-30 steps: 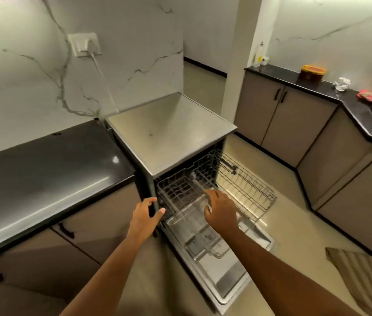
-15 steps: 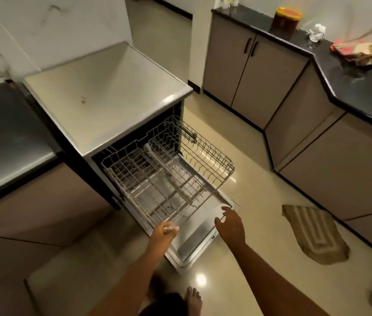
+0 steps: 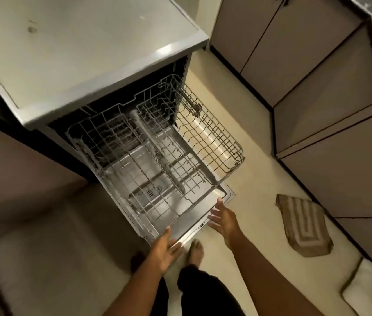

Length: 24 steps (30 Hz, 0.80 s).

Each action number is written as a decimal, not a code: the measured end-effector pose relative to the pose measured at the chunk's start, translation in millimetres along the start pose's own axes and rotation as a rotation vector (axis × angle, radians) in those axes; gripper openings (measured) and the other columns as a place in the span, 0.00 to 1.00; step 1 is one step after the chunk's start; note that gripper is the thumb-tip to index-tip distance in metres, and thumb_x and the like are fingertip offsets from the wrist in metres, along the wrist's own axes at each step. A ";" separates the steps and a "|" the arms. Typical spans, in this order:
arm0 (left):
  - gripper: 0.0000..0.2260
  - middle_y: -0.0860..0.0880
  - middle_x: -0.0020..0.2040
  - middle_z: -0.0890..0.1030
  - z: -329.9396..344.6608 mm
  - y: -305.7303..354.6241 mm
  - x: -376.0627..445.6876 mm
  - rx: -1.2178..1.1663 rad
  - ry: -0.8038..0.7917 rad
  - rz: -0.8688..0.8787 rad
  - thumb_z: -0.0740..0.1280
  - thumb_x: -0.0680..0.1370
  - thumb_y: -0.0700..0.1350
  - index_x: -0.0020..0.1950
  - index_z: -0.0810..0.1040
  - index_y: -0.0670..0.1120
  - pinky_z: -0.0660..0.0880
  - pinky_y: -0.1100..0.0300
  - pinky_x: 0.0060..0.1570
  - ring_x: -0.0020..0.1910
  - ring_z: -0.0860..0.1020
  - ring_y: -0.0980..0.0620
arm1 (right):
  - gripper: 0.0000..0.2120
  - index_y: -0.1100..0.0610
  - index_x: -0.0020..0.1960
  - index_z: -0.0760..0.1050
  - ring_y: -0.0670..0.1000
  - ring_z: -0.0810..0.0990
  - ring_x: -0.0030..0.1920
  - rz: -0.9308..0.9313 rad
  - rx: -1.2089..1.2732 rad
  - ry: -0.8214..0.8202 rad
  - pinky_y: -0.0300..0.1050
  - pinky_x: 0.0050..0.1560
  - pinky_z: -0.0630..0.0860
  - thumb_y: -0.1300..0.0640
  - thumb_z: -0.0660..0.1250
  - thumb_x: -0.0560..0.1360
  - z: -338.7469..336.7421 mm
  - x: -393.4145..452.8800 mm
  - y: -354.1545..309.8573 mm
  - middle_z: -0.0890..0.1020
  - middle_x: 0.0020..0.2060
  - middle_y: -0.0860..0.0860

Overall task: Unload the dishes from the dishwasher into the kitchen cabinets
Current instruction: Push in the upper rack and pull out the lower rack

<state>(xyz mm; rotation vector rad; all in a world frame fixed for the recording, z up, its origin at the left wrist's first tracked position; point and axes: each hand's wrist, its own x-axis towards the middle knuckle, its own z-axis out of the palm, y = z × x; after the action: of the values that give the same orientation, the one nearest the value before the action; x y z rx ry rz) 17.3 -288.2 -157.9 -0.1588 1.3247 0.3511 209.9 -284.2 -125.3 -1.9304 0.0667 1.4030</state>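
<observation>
- The dishwasher (image 3: 94, 65) door is lying open, and its wire rack (image 3: 157, 169) is sitting pulled out over it.
- The left hand (image 3: 164, 249) and right hand (image 3: 225, 221) are reaching by the door's front edge, fingers spread, holding nothing.

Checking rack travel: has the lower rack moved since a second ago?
Yes. The lower rack has slid outward from the dishwasher, over the open door, toward the person.
</observation>
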 end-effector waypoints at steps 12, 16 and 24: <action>0.19 0.29 0.63 0.70 25.4 32.1 39.4 -0.627 0.308 -0.037 0.49 0.83 0.33 0.75 0.59 0.32 0.59 0.42 0.74 0.72 0.64 0.34 | 0.24 0.58 0.74 0.66 0.64 0.71 0.69 0.128 0.222 -0.042 0.62 0.68 0.70 0.47 0.58 0.83 49.3 90.7 -29.5 0.70 0.71 0.62; 0.20 0.29 0.72 0.63 26.4 45.8 47.8 -0.670 0.384 -0.008 0.47 0.82 0.30 0.75 0.58 0.32 0.55 0.41 0.75 0.74 0.62 0.33 | 0.16 0.66 0.65 0.72 0.61 0.80 0.55 0.192 0.215 0.041 0.59 0.58 0.78 0.57 0.59 0.83 60.9 104.7 -43.0 0.78 0.61 0.66; 0.12 0.31 0.50 0.74 19.2 80.7 66.6 -0.880 0.304 0.137 0.48 0.82 0.29 0.55 0.70 0.32 0.59 0.40 0.74 0.72 0.66 0.33 | 0.09 0.62 0.46 0.73 0.59 0.77 0.45 0.146 0.137 -0.029 0.64 0.64 0.74 0.65 0.57 0.82 101.1 121.0 -59.9 0.76 0.40 0.58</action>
<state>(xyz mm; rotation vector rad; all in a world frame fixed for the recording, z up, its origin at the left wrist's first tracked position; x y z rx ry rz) 21.0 -195.9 -210.7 -0.8872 1.4019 1.0467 203.9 -137.8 -208.9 -1.8215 0.2878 1.4807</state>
